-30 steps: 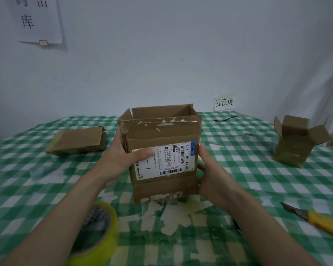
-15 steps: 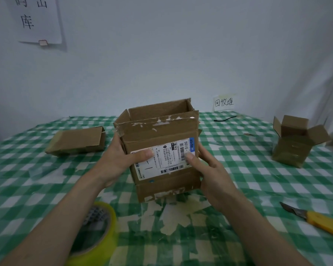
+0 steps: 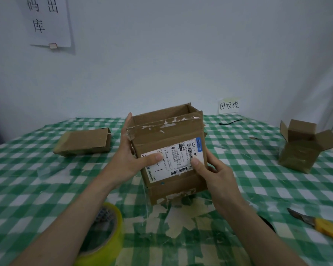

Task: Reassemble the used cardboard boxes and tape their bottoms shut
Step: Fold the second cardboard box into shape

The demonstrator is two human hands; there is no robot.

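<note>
The box (image 3: 169,150) is held upright and slightly tilted above the middle of the table (image 3: 258,181), its top open, flaps still unfolded. The left hand (image 3: 131,160) grips its left side, thumb on the label (image 3: 171,160); the right hand (image 3: 215,175) holds the near right corner, thumb pressed on the label.

The grip is on thin, worn walls, so squeezing could buckle the box out of square. Old tape scraps along the flap edges may stop the flaps lying flat, and new tape could lift.

The tape roll (image 3: 104,233) sits near left, just beside the left forearm, where an elbow could knock it. The knife (image 3: 319,225) lies near right with its blade bared toward the right arm. There is open cloth between the flat box (image 3: 83,141) far left and the small open box (image 3: 304,148) far right.
</note>
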